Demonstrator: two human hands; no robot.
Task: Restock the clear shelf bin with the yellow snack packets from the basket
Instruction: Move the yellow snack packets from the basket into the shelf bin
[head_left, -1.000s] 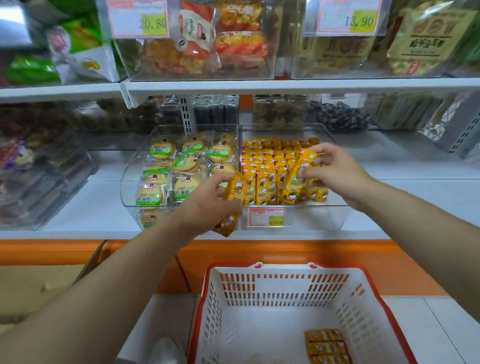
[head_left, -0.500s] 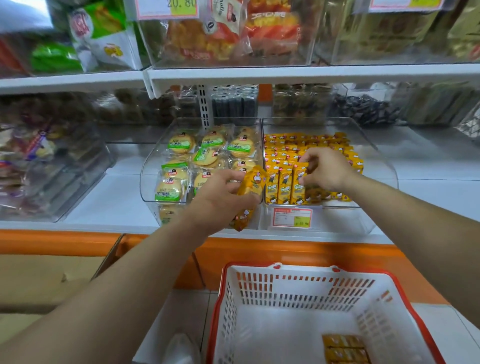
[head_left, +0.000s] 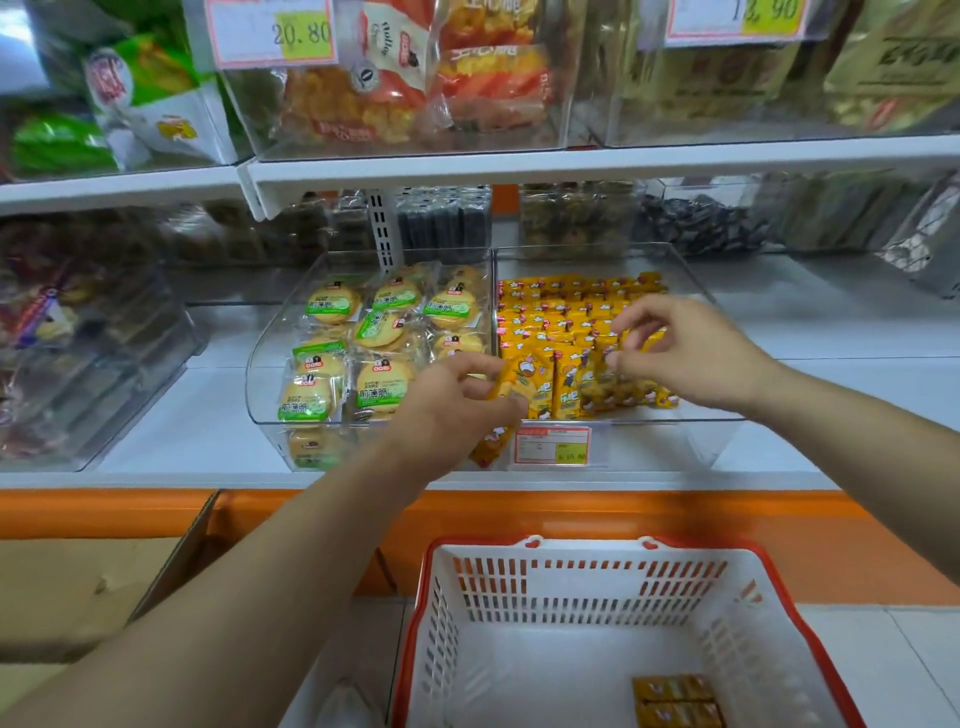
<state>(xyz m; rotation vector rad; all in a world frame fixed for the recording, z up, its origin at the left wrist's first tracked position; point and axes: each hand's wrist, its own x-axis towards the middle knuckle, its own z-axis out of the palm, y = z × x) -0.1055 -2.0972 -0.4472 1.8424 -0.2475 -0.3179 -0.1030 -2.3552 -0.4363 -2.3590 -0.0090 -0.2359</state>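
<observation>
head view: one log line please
left hand holds yellow snack packet | right hand open over clear bin | basket: packets left

Price tag (head_left: 270, 34), upper bin: "20.80". Second tag (head_left: 737, 18), upper right: ends "90", rest cut off. Front-row packets (head_left: 567, 382): "乐吧". Lower tag (head_left: 552, 445): print illegible.

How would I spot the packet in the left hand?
On the white lower shelf stands a clear bin of yellow packets. At its front left corner the left hand pinches one packet; unlike the upright rows, it tilts, its lower end poking below the hand.
</observation>
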